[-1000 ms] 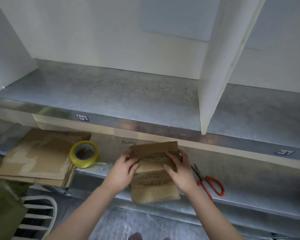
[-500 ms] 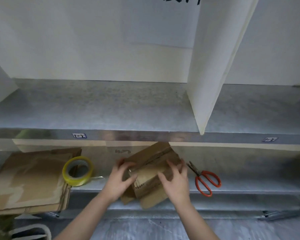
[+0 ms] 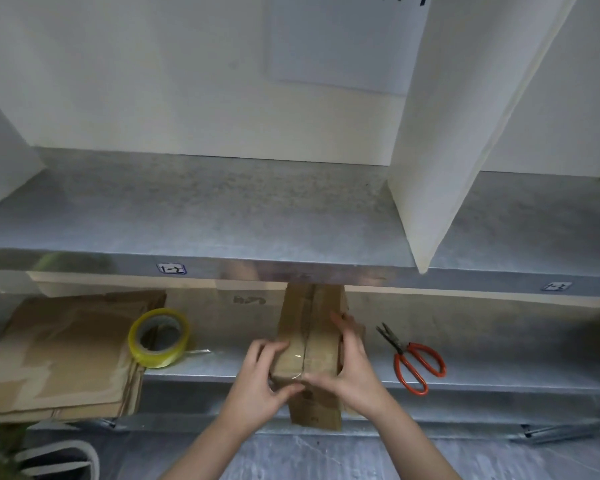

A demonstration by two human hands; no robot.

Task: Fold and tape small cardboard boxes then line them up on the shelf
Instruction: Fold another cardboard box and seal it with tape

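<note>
A small brown cardboard box (image 3: 312,327) lies lengthwise on the lower metal shelf (image 3: 499,372), its far end hidden under the upper shelf's front edge. A seam with clear tape runs down its top. My left hand (image 3: 262,379) grips its near left side, and my right hand (image 3: 352,368) holds the right side, thumbs meeting at the seam. A roll of yellow-rimmed clear tape (image 3: 159,337) stands to the left, with a loose tape end trailing toward the box. Red-handled scissors (image 3: 411,360) lie to the right.
A stack of flat cardboard blanks (image 3: 59,351) fills the lower shelf's left end. The upper metal shelf (image 3: 201,216) is bare, split by a white upright divider (image 3: 440,150). A white chair back (image 3: 59,459) shows bottom left.
The box has turned from a slanted pose to point straight away from me. Both hands slid to its near end, and my view tilted up toward the upper shelf.
</note>
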